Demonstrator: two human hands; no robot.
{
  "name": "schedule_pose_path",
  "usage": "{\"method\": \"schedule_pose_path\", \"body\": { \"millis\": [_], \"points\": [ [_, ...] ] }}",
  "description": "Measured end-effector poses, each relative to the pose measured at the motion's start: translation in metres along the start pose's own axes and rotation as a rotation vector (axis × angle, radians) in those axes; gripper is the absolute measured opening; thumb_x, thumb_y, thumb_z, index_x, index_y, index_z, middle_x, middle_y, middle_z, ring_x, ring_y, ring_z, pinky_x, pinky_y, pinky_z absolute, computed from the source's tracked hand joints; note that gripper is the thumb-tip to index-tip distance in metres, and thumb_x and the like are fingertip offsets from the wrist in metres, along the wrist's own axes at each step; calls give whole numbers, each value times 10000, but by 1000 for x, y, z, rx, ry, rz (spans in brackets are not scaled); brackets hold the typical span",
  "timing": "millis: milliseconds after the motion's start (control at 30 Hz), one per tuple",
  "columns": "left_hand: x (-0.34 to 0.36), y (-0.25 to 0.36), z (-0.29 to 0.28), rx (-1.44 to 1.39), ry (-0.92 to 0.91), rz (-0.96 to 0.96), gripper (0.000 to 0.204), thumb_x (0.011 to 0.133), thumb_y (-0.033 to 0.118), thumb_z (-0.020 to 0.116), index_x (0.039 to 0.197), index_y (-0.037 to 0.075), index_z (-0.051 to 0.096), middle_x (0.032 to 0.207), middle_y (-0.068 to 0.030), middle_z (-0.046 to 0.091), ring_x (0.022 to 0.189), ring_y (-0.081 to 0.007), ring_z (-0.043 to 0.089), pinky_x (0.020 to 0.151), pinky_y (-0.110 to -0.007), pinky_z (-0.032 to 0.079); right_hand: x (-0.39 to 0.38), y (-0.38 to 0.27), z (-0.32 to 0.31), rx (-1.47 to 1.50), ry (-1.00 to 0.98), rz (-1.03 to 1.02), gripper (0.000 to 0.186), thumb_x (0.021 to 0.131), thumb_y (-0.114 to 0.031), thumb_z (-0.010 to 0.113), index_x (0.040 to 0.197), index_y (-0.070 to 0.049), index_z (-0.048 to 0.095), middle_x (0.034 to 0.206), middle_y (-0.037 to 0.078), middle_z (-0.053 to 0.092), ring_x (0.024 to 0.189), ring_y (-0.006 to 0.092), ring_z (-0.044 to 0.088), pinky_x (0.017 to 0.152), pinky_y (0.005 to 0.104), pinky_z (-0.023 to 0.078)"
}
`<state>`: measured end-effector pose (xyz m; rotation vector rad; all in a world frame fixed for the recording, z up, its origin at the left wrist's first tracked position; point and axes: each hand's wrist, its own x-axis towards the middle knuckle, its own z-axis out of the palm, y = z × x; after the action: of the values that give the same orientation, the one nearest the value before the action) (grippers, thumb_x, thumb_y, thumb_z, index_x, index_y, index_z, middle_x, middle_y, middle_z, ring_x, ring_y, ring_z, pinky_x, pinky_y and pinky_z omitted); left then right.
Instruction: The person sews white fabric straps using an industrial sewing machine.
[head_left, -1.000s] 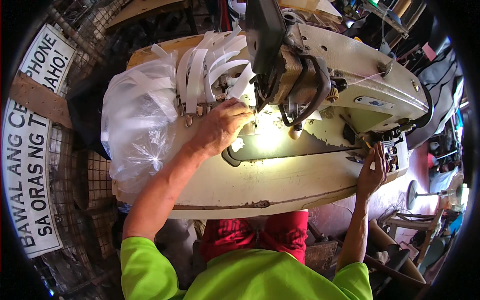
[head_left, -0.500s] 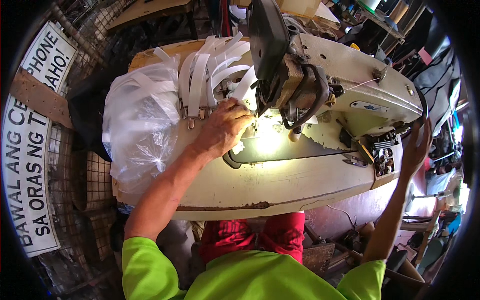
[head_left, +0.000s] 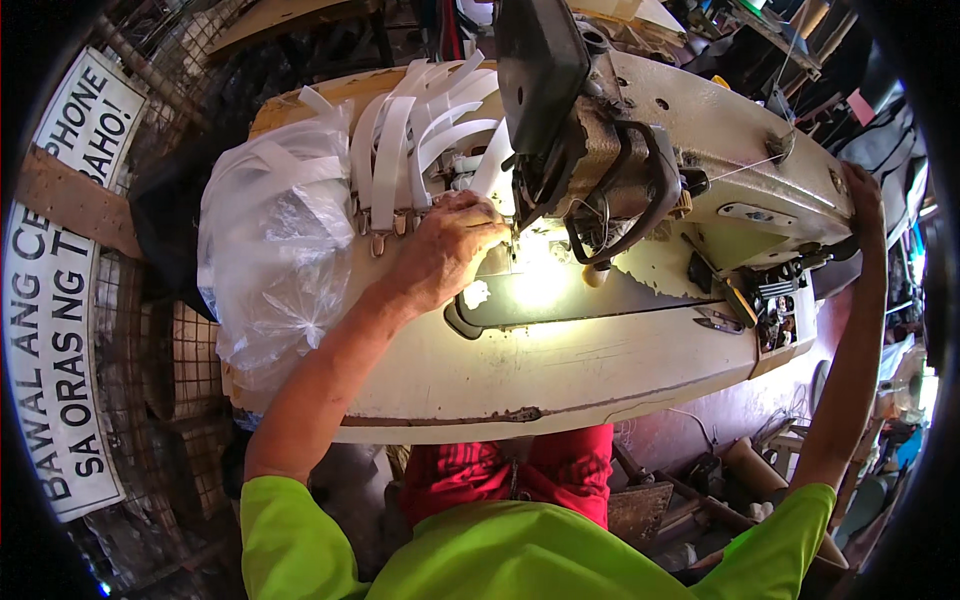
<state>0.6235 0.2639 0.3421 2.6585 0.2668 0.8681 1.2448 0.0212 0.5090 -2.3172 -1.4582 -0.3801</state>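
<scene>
My left hand [head_left: 455,245] is closed at the needle area of a sewing machine [head_left: 640,170], its fingers pinching the lower end of a white strap [head_left: 491,162]. A lamp throws a bright spot on the machine bed just right of these fingertips. More white straps [head_left: 385,165] fan out behind the hand, with metal clips [head_left: 378,243] at their near ends. Over at the machine's right end, my right hand [head_left: 866,205] wraps round the handwheel; its fingertips are partly hidden.
A clear plastic bag [head_left: 275,250] of white straps lies at the table's left. Small scissors [head_left: 719,321] and a tray of metal parts [head_left: 785,315] sit on the right. Wire mesh [head_left: 115,350] with a lettered sign [head_left: 60,350] stands at far left.
My right hand has moved up and outward along the machine's right end, onto the handwheel. My left hand stays at the needle with the strap. The whole view has shifted slightly.
</scene>
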Motion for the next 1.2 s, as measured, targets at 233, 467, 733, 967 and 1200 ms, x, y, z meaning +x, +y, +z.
{"method": "schedule_pose_path", "body": {
  "millis": [233,467,733,967,1200],
  "points": [
    [-2,13,-5,163,62,-64,271,743,45,675,1010,21,638,1041,-80,581,1055,-274,529,945,-411,430,-40,-9,-4,-233,74,-60,413,865,-32,527,1276,-44,553,1078,169,632,969,267,637,841,353,510],
    [-4,9,1,336,79,-99,290,772,133,683,1042,45,623,1037,-71,533,1065,-280,472,918,-455,373,-184,12,105,45,571,-11,376,960,-16,437,1334,-12,476,1223,190,551,1041,310,617,794,377,565],
    [-3,9,1,493,108,-52,181,761,148,699,912,78,629,950,-71,554,1005,-263,500,918,-434,365,-32,46,0,-610,103,-404,561,788,64,564,1332,-61,514,1256,185,575,1106,352,585,916,390,503],
    [-5,-6,-30,652,325,-313,187,735,144,736,892,78,656,918,-58,554,979,-266,505,908,-438,360,7,53,1,-398,-66,-399,500,750,-2,633,1245,-68,602,1254,153,597,1071,318,612,928,382,489],
    [-11,-6,-30,680,203,-364,159,719,185,728,795,53,680,897,-83,593,963,-268,505,902,-438,370,-85,-80,52,435,659,375,346,938,-249,574,1264,-148,632,1160,73,677,934,146,638,789,287,511]
  ]
}}
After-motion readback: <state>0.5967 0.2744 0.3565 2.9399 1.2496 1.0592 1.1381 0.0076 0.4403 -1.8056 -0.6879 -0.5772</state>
